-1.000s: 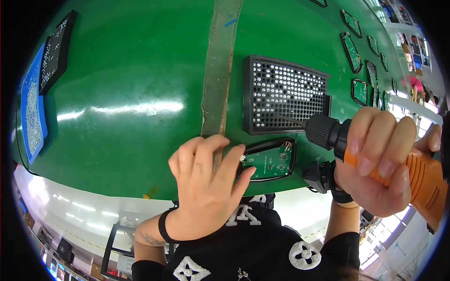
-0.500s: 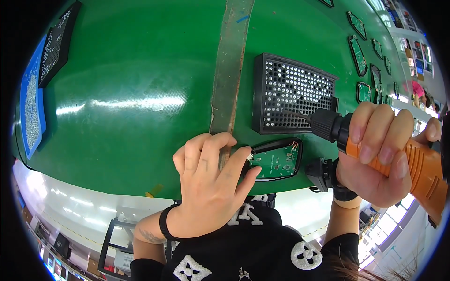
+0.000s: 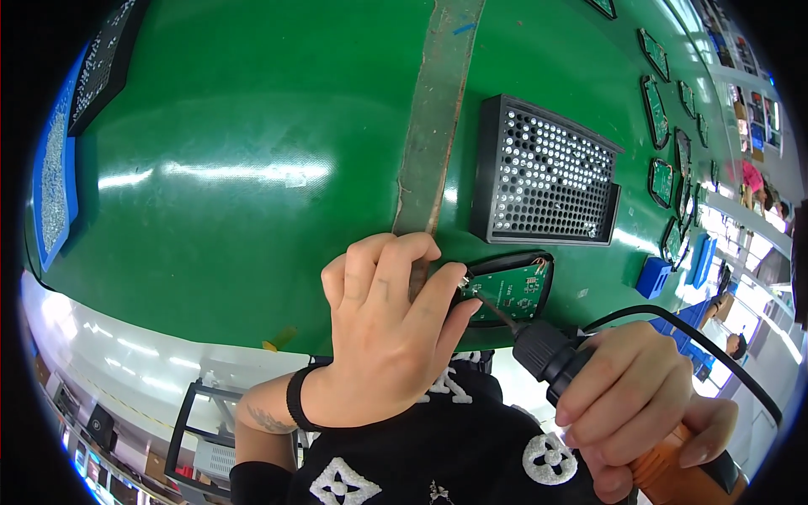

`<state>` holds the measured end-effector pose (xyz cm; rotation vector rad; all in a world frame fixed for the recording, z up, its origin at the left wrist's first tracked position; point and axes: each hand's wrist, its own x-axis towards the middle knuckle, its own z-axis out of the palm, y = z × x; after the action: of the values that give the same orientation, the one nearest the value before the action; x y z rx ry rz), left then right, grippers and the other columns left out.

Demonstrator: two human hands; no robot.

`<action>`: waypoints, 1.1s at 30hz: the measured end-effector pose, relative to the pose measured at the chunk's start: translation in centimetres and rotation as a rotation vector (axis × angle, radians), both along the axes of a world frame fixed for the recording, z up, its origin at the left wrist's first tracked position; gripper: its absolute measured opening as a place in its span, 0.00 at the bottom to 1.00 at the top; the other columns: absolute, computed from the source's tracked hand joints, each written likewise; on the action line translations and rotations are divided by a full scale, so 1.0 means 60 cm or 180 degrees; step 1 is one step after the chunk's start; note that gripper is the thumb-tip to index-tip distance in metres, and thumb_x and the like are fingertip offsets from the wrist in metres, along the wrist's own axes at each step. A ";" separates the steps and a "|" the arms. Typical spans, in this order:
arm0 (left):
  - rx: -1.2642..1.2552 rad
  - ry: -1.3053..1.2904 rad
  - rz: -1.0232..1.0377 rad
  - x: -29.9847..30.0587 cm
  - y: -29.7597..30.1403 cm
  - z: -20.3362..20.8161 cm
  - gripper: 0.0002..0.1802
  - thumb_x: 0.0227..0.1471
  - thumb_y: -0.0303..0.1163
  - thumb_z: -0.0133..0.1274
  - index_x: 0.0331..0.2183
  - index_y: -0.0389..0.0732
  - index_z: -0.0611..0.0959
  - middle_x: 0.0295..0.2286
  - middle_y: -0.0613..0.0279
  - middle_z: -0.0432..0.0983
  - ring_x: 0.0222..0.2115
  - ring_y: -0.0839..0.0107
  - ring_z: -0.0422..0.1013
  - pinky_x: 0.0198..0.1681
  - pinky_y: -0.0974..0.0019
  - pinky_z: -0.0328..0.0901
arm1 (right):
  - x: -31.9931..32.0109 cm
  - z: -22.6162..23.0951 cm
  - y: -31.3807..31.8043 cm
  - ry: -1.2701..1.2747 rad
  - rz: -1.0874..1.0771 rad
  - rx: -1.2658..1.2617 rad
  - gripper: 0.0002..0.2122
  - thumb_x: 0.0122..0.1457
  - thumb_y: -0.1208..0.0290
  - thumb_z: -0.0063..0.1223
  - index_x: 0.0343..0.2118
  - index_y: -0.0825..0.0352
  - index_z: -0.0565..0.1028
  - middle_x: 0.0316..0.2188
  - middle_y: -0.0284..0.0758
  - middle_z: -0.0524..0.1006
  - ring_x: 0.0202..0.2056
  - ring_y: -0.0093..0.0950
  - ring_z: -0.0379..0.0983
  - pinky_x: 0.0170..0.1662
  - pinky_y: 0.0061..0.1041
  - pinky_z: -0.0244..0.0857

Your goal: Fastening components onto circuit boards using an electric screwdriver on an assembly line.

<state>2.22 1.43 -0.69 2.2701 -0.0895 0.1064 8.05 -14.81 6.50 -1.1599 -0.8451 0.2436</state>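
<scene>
My right hand [image 3: 635, 396] is wrapped round an orange and black electric screwdriver [image 3: 547, 358]. Its thin bit points up and left, and the tip meets the left part of a green circuit board [image 3: 513, 290] seated in a black casing [image 3: 549, 282]. At that casing's left end, my left hand [image 3: 391, 320] pinches the edge between thumb and forefinger, with the other fingers curled. Just beyond the casing lies a black screw tray [image 3: 551, 181] with rows of holes, many holding silvery screws.
Several more boards in casings [image 3: 655, 109] lie along the right side, near a small blue block [image 3: 653, 278]. At the far left are a blue bin of screws [image 3: 55, 185] and another black tray [image 3: 103, 67]. A worn strip [image 3: 433, 118] crosses the green table. A black cable [image 3: 690, 328] arcs at right.
The screwdriver has moved from the screw tray down and left to the circuit board. My left hand stays at the casing. The whole view has shifted slightly.
</scene>
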 end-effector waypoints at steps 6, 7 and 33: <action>-0.0061 -0.0003 0.0033 -0.001 0.000 0.001 0.23 0.25 0.27 0.65 0.32 0.43 0.79 0.35 0.61 0.67 0.37 0.61 0.62 0.38 0.61 0.51 | 0.002 -0.004 0.003 -0.0060 0.0085 -0.0183 0.24 0.55 0.76 0.49 0.52 0.54 0.53 0.22 0.31 0.69 0.17 0.24 0.67 0.19 0.24 0.67; -0.0078 -0.0008 0.0040 -0.001 0.000 0.001 0.23 0.25 0.27 0.65 0.32 0.43 0.79 0.35 0.61 0.66 0.36 0.61 0.62 0.38 0.61 0.51 | 0.004 -0.006 0.003 -0.0061 0.0093 -0.0175 0.24 0.55 0.76 0.49 0.52 0.54 0.53 0.21 0.32 0.69 0.17 0.24 0.67 0.19 0.24 0.67; -0.0179 -0.0110 0.0040 0.007 -0.003 -0.002 0.23 0.24 0.26 0.64 0.32 0.43 0.79 0.36 0.61 0.66 0.37 0.61 0.62 0.38 0.60 0.52 | 0.039 -0.003 0.025 -0.0413 0.0604 -0.0548 0.23 0.51 0.79 0.53 0.47 0.58 0.55 0.20 0.33 0.71 0.15 0.26 0.67 0.17 0.25 0.67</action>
<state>2.65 1.27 -0.78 2.2131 -0.0895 0.1529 10.42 -13.29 6.29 -1.2666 -1.0666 0.4068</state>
